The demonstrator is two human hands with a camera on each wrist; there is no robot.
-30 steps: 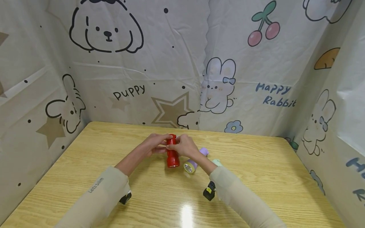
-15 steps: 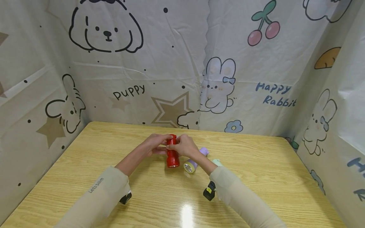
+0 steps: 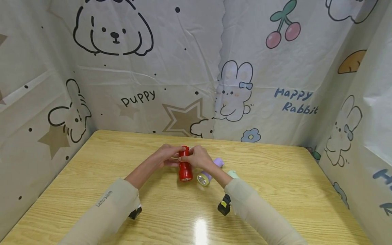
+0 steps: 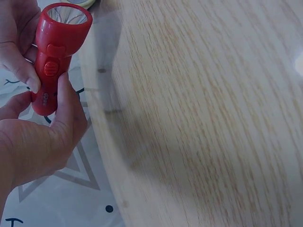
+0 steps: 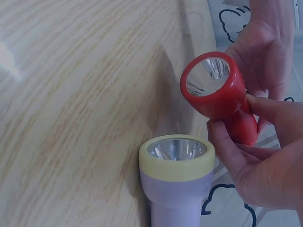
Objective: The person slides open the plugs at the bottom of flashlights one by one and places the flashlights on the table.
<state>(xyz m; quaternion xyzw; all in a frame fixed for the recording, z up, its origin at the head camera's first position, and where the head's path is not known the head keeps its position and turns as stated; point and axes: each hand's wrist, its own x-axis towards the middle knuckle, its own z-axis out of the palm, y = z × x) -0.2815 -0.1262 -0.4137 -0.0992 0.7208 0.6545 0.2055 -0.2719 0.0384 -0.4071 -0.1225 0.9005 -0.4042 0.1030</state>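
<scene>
A red flashlight (image 3: pixel 185 173) is held over the far middle of the table, its lens end toward me. My left hand (image 3: pixel 166 156) grips its tail end between thumb and fingers. From the other side, my right hand (image 3: pixel 199 158) pinches the body, its thumb lying across it. In the left wrist view the red slide switch (image 4: pixel 51 68) shows below the flashlight's head. The right wrist view looks into its clear lens (image 5: pixel 208 76), where no glow appears. Part of the barrel is hidden behind the fingers.
A purple flashlight (image 3: pixel 204 177) with a yellow rim lies just right of the red one, partly under my right forearm. Beyond it a mint-green object (image 3: pixel 232 174) is mostly covered by the sleeve. Printed cloth (image 3: pixel 190 68) stands behind the wooden table (image 3: pixel 275 177).
</scene>
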